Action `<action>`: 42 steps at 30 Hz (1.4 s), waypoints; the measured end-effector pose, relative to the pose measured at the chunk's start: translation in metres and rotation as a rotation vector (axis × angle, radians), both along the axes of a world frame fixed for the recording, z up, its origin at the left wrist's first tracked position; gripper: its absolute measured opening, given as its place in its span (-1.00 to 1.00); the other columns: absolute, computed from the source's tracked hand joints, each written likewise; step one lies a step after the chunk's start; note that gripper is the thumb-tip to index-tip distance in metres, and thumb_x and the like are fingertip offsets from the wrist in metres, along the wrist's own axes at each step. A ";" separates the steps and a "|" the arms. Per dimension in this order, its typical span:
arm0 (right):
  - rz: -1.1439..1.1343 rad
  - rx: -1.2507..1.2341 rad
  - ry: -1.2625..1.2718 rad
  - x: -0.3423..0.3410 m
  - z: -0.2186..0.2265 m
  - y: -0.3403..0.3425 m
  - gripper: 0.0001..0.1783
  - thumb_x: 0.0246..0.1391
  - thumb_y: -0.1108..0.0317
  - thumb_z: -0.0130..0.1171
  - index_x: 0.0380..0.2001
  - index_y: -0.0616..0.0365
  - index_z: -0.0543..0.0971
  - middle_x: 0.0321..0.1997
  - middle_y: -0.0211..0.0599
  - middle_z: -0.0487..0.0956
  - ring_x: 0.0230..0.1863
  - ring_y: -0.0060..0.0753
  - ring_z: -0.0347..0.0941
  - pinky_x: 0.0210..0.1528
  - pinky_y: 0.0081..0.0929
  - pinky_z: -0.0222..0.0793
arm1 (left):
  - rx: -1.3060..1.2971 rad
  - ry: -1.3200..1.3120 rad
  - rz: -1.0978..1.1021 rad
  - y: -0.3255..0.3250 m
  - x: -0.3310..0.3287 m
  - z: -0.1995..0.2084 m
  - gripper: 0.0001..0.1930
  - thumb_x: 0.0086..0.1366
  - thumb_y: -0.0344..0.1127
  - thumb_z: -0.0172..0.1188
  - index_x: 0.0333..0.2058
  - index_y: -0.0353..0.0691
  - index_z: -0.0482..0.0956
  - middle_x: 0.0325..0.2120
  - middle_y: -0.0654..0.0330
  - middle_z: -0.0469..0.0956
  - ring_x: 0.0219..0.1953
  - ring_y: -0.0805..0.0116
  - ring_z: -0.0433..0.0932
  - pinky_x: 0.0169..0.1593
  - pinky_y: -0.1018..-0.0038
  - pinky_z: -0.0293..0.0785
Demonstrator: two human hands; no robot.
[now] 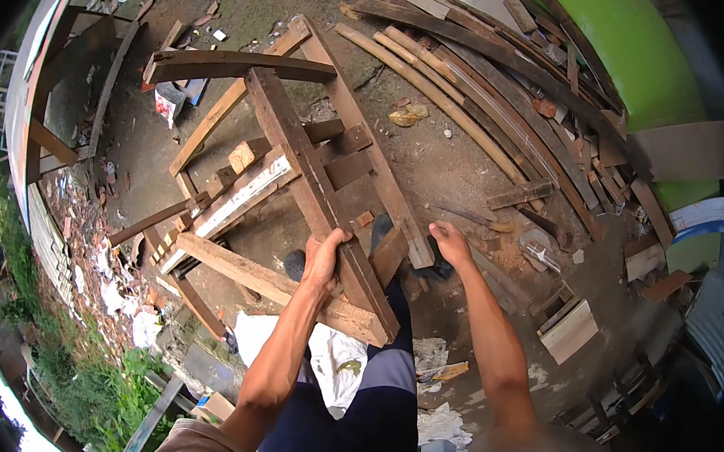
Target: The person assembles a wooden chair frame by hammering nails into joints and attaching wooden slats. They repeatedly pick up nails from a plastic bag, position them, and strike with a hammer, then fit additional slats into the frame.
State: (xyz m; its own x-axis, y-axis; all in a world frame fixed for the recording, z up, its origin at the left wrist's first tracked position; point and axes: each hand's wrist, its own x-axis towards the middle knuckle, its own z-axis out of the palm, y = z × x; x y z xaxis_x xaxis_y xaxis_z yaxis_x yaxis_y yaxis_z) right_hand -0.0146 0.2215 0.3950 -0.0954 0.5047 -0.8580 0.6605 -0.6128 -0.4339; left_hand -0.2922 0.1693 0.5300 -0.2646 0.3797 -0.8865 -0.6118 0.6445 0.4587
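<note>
A rough wooden frame of nailed beams and planks stands tilted in front of me. My left hand wraps round the dark beam that runs down its middle, close to the beam's lower end. A paler beam meets that end from the left. Off to the right, my right hand is closed beside the lower end of a long plank of the frame, apart from it. Whatever its curled fingers hold, if anything, cannot be made out.
Long boards and poles are piled at the far right. A tool with a wooden handle lies on the ground beyond my right hand. A small wooden block piece sits at right. White sacking lies by my legs; litter spreads at left.
</note>
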 end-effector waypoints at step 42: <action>-0.040 -0.178 0.853 -0.365 0.387 0.053 -0.38 0.29 -0.13 0.00 -0.24 0.36 0.57 -0.36 -0.13 0.64 -0.42 -0.35 0.61 -0.37 -0.38 0.59 | -0.201 0.622 0.002 -0.144 -0.309 0.412 -0.34 -0.04 -0.06 0.55 -0.11 -0.51 0.60 -0.31 -0.05 0.67 -0.35 0.24 0.68 -0.25 0.35 0.64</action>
State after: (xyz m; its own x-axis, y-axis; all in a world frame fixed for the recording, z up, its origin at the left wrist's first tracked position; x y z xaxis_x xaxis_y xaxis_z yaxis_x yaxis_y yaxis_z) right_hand -0.3797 0.2747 0.7822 -0.7263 0.3866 -0.5684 0.1305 -0.7342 -0.6662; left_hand -0.6014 0.0257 0.9422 -0.7515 0.2214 -0.6215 -0.2726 0.7536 0.5981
